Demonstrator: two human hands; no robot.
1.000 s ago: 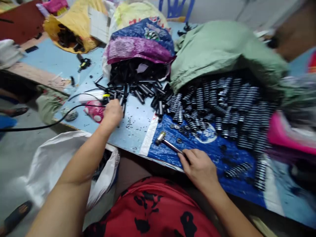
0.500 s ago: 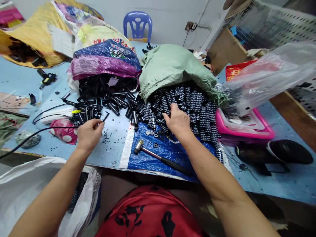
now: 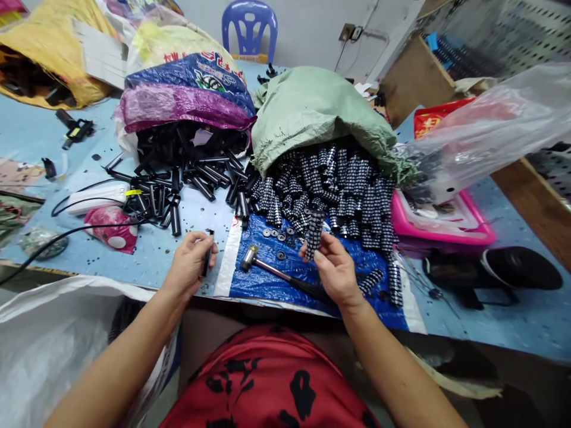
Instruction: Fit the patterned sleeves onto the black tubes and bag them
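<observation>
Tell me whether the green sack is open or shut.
Open: the green sack gapes at its near side, and dotted black tubes spread from its mouth onto the blue sheet.

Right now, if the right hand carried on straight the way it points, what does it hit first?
Likely the pile of patterned cylinders spilling from the green sack, with the cylinder held in the right hand leading. Height above the table is unclear.

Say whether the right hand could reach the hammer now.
Likely yes: the hammer lies on the blue sheet near the right hand, with nothing seen lying on it, though that hand would probably first set down the patterned piece it holds.
</observation>
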